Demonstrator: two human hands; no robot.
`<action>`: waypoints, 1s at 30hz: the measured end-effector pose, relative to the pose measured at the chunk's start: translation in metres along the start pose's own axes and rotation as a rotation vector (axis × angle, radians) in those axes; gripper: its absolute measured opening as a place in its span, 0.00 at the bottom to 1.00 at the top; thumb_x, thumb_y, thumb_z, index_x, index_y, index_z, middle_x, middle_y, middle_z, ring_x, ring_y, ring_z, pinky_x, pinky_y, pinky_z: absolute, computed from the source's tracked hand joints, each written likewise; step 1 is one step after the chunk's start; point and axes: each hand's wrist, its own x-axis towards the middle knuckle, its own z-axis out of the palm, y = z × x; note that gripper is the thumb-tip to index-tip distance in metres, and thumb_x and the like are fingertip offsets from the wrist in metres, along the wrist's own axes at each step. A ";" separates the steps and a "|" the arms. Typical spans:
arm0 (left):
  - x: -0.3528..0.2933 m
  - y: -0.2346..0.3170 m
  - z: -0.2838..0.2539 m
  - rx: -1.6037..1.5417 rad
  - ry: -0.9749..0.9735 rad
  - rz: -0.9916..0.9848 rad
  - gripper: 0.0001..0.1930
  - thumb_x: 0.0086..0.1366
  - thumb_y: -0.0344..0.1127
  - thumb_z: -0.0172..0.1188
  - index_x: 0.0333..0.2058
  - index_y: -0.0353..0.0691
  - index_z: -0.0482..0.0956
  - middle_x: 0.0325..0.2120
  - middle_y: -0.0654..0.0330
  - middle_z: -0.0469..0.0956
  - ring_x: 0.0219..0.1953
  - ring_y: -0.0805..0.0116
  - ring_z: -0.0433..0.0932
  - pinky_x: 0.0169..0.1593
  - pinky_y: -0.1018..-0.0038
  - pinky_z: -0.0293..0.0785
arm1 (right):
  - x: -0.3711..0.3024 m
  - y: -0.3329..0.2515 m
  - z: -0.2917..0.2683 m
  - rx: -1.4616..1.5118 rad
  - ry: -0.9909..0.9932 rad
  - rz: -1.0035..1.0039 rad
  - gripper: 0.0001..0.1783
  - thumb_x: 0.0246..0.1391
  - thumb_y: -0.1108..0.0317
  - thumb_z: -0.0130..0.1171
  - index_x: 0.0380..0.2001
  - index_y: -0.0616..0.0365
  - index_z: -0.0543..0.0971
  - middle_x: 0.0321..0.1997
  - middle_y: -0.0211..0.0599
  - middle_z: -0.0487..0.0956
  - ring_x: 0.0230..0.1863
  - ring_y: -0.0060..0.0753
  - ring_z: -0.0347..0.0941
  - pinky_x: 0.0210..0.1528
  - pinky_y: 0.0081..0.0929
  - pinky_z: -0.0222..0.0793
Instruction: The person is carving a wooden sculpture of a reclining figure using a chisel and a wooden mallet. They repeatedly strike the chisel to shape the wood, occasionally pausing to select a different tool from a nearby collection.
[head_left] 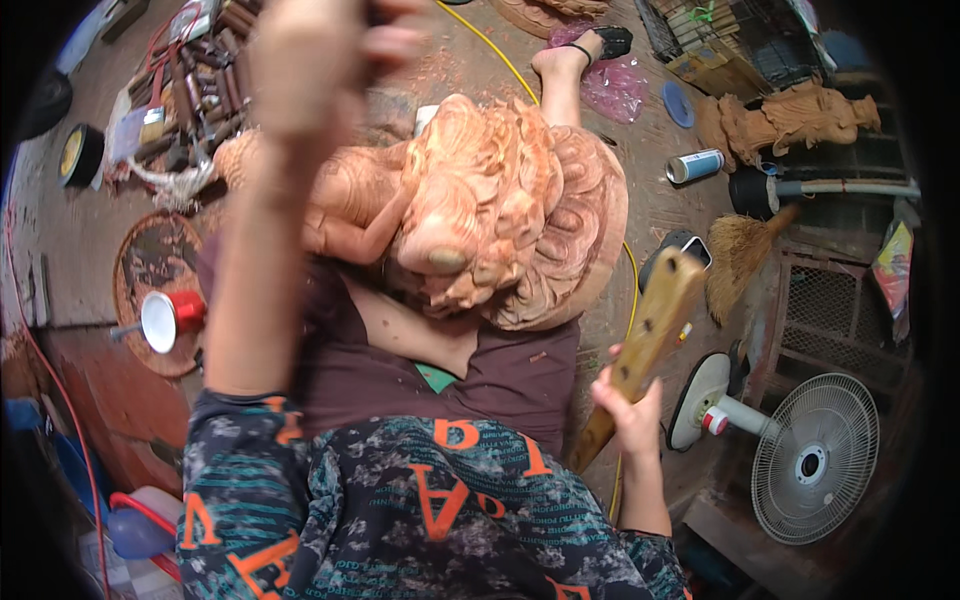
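Observation:
A large carved wooden figure (pixel 470 210) lies on its side across my lap, with swirling folds and a round carved base at its right end. My left hand (pixel 310 70) is raised over its left part, close to the camera. Motion smears the fingers there, so what they hold, if anything, cannot be made out. To the right of my lap, my right hand (pixel 632 405) is closed around a flat, yellowish wooden bar (pixel 655 315) with dark spots. The bar is tilted, its upper end apart from the carving.
Several chisels (pixel 205 80) lie in a pile at the upper left, beside a brush (pixel 152 120). A red and white mug (pixel 170 320) rests by a round tray (pixel 125 275). On the right are a fan (pixel 815 460), a straw broom (pixel 740 260), a can (pixel 695 166) and another carved figure (pixel 800 120).

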 end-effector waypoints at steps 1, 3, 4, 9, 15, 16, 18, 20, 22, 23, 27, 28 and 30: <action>-0.007 -0.010 0.029 0.404 0.017 0.596 0.04 0.56 0.29 0.52 0.29 0.37 0.74 0.23 0.59 0.72 0.26 0.68 0.72 0.39 0.72 0.68 | 0.005 -0.007 -0.005 0.026 0.019 -0.028 0.24 0.43 0.75 0.63 0.46 0.62 0.69 0.26 0.25 0.71 0.27 0.17 0.67 0.32 0.17 0.65; -0.047 0.088 0.104 -0.722 -0.106 0.060 0.08 0.59 0.30 0.52 0.38 0.41 0.72 0.29 0.64 0.75 0.29 0.70 0.75 0.35 0.76 0.72 | 0.009 -0.021 -0.022 0.022 0.090 -0.046 0.24 0.44 0.75 0.63 0.47 0.62 0.68 0.27 0.26 0.72 0.25 0.18 0.67 0.30 0.18 0.65; -0.056 0.112 0.133 -0.632 -0.104 0.246 0.11 0.54 0.32 0.55 0.38 0.43 0.72 0.27 0.62 0.74 0.29 0.66 0.76 0.32 0.73 0.73 | 0.008 -0.021 -0.039 0.003 0.130 -0.080 0.24 0.43 0.75 0.60 0.46 0.63 0.67 0.26 0.31 0.72 0.24 0.23 0.68 0.28 0.22 0.66; -0.085 0.139 0.182 -0.265 0.036 0.382 0.17 0.46 0.38 0.61 0.37 0.44 0.72 0.21 0.61 0.69 0.24 0.61 0.76 0.24 0.67 0.72 | 0.005 -0.033 -0.073 -0.027 0.279 -0.340 0.23 0.48 0.75 0.58 0.49 0.61 0.66 0.34 0.31 0.73 0.31 0.26 0.69 0.36 0.23 0.66; -0.087 0.130 0.193 -0.315 0.085 0.310 0.18 0.44 0.40 0.64 0.36 0.44 0.73 0.20 0.60 0.70 0.23 0.61 0.76 0.24 0.67 0.72 | -0.005 -0.049 -0.076 -0.007 0.194 -0.348 0.25 0.48 0.77 0.57 0.50 0.63 0.63 0.29 0.32 0.69 0.27 0.24 0.65 0.32 0.23 0.63; -0.086 0.128 0.194 -0.326 0.099 0.306 0.18 0.44 0.40 0.64 0.35 0.43 0.73 0.20 0.60 0.71 0.23 0.60 0.76 0.23 0.67 0.72 | -0.004 -0.054 -0.073 0.010 0.189 -0.365 0.26 0.48 0.78 0.57 0.51 0.63 0.62 0.29 0.33 0.69 0.27 0.25 0.65 0.32 0.24 0.64; -0.084 0.125 0.196 -0.364 0.131 0.264 0.17 0.43 0.40 0.64 0.34 0.43 0.73 0.19 0.60 0.71 0.22 0.60 0.76 0.23 0.67 0.72 | -0.003 -0.062 -0.071 0.008 0.197 -0.386 0.29 0.47 0.78 0.57 0.53 0.62 0.60 0.28 0.33 0.67 0.27 0.24 0.64 0.32 0.24 0.64; -0.082 0.124 0.197 -0.390 0.164 0.235 0.16 0.43 0.39 0.64 0.32 0.43 0.73 0.18 0.60 0.72 0.21 0.58 0.75 0.23 0.66 0.71 | -0.001 -0.071 -0.070 0.020 0.191 -0.414 0.29 0.47 0.77 0.57 0.53 0.62 0.60 0.28 0.34 0.67 0.26 0.24 0.64 0.33 0.24 0.64; -0.079 0.122 0.198 -0.387 0.165 0.204 0.15 0.43 0.39 0.64 0.31 0.43 0.74 0.18 0.60 0.72 0.21 0.58 0.75 0.22 0.66 0.70 | 0.001 -0.079 -0.069 0.010 0.203 -0.450 0.29 0.48 0.78 0.56 0.54 0.62 0.60 0.28 0.33 0.66 0.26 0.23 0.63 0.32 0.21 0.63; -0.078 0.121 0.199 -0.385 0.165 0.189 0.15 0.44 0.39 0.64 0.31 0.43 0.74 0.17 0.60 0.72 0.21 0.58 0.75 0.22 0.66 0.70 | 0.001 -0.082 -0.069 -0.058 0.226 -0.474 0.29 0.48 0.78 0.56 0.54 0.62 0.60 0.28 0.33 0.66 0.26 0.22 0.63 0.32 0.19 0.63; -0.073 0.122 0.207 -0.362 0.222 0.107 0.13 0.44 0.39 0.63 0.29 0.44 0.73 0.17 0.59 0.72 0.21 0.58 0.75 0.22 0.65 0.69 | 0.003 -0.087 -0.071 -0.420 0.345 -0.562 0.29 0.49 0.81 0.55 0.55 0.64 0.61 0.28 0.29 0.66 0.27 0.18 0.62 0.32 0.14 0.61; -0.072 0.123 0.208 -0.365 0.232 0.090 0.13 0.44 0.40 0.62 0.28 0.43 0.73 0.17 0.59 0.71 0.21 0.57 0.75 0.22 0.64 0.69 | 0.003 -0.087 -0.073 -0.542 0.382 -0.574 0.29 0.49 0.82 0.55 0.55 0.64 0.61 0.28 0.28 0.66 0.28 0.17 0.62 0.33 0.14 0.61; -0.071 0.123 0.208 -0.375 0.245 0.075 0.13 0.43 0.41 0.62 0.27 0.43 0.73 0.17 0.60 0.71 0.22 0.57 0.75 0.23 0.63 0.69 | 0.005 -0.085 -0.078 -0.663 0.418 -0.557 0.28 0.48 0.84 0.55 0.55 0.64 0.63 0.28 0.26 0.66 0.29 0.17 0.62 0.36 0.14 0.62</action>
